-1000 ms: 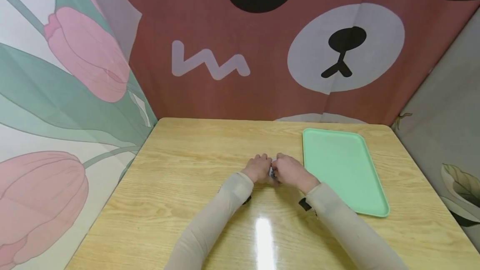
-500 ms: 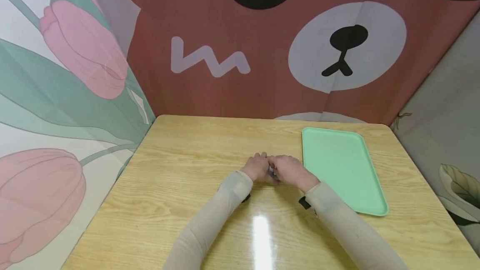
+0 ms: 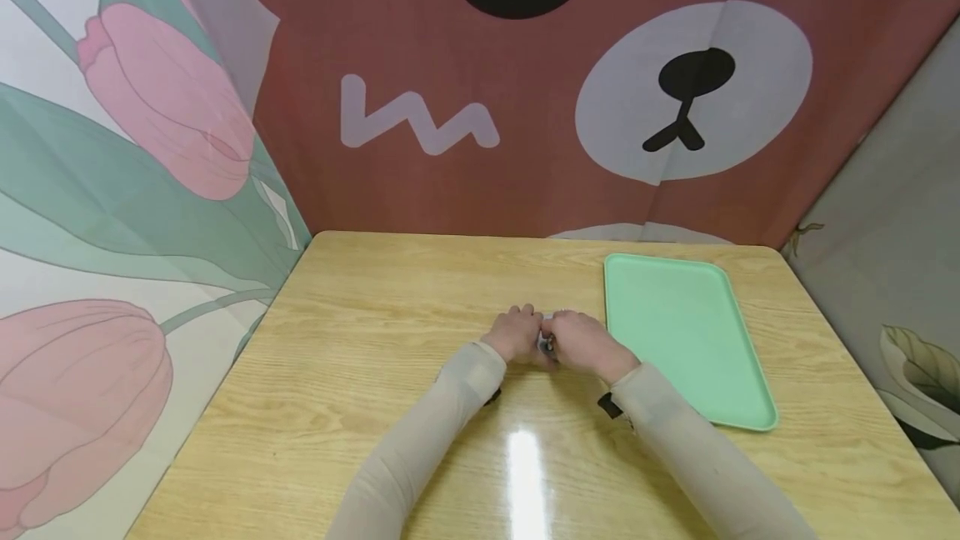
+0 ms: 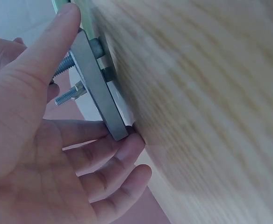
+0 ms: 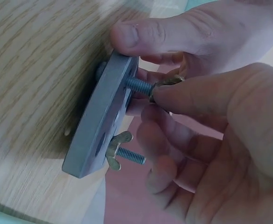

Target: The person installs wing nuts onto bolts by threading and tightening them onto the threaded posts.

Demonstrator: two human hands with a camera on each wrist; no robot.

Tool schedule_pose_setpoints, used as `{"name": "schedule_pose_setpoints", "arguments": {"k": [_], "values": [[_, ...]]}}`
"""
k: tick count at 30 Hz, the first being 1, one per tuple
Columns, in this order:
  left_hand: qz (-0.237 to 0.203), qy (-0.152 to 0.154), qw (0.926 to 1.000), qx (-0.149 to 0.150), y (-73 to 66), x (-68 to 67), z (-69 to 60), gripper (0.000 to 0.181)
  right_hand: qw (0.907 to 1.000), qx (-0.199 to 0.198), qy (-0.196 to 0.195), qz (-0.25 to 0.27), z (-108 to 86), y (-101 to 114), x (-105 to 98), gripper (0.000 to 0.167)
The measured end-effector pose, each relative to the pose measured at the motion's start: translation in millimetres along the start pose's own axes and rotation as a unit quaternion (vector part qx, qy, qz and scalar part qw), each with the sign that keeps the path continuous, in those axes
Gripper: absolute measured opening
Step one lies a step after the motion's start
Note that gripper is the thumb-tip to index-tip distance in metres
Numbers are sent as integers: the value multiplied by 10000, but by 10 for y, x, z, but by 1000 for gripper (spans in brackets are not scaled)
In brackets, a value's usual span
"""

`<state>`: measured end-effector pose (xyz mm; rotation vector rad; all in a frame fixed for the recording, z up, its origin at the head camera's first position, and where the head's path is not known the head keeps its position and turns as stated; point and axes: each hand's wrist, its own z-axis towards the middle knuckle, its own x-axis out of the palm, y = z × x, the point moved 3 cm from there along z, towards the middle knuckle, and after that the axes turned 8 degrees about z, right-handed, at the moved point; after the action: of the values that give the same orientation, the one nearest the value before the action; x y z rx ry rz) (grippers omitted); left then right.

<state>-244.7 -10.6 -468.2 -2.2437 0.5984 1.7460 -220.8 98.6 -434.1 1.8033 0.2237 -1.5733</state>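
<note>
Behind everything, one brown cloth (image 3: 525,198) printed with a bear's face, cropped along the top, between one tulip-patterned cloth (image 3: 172,115) and one grey leaf-printed cloth (image 3: 892,248), both cut off at the sides. Below, one glossy, wood-grained table (image 3: 360,340) with rounded far corners, near edge out of frame. Close to its far right corner, one flat, pale-green tray (image 3: 678,332) with a raised rim, near left corner hidden under a sleeve. Reaching in from the near edge, two cream sleeves (image 3: 435,432), a dark strap (image 3: 611,407) half visible under each cuff.

Midway between the table's left and right edges, just beside the tray, two bare hands close together: left hand (image 3: 517,334) closed around one metal bar (image 5: 96,116), thumb on one end; right hand (image 3: 585,347) in a tight pinch of thumb and curled index finger. Grey, smooth, square-edged, mostly masked by knuckles from above; contact with the wood impossible to tell. Through it, two threaded steel bolts (image 5: 132,156), with two rounded bolt heads (image 4: 96,47) on the opposite face, blurred. On the threads, two brassy wing nuts (image 5: 112,148): one nearly buried in the right-hand pinch, one in plain sight, wings spread.
</note>
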Motion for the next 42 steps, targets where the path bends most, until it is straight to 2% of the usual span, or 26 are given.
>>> {"name": "schedule_pose_setpoints", "arguments": {"k": [6,12,18,20,22,26,32,42], "values": [[126,-72,9999,-56,-4,2,2,72,9997,198,-50,-114,6,2,-13,16],[186,-34,9997,-124,-26,7,5,75,9986,520,61,-109,11,-15,4,19],[44,4,9998,-206,-35,8,-6,77,9997,221,-144,8,12,-8,23,7],[-52,9,9998,-214,-37,9,-10,79,9997,112,-204,22,10,-1,17,8],[-137,17,9997,-220,-38,11,-15,79,9998,24,-216,20,8,11,9,11],[-137,30,9997,-211,-34,19,-18,73,9999,-57,-99,110,-2,28,-5,5],[112,-84,9998,-138,-8,19,-18,66,9997,-79,79,226,0,25,0,23],[214,-55,9997,-121,-34,5,-22,77,10000,0,-56,15,-11,11,-5,19]]}}
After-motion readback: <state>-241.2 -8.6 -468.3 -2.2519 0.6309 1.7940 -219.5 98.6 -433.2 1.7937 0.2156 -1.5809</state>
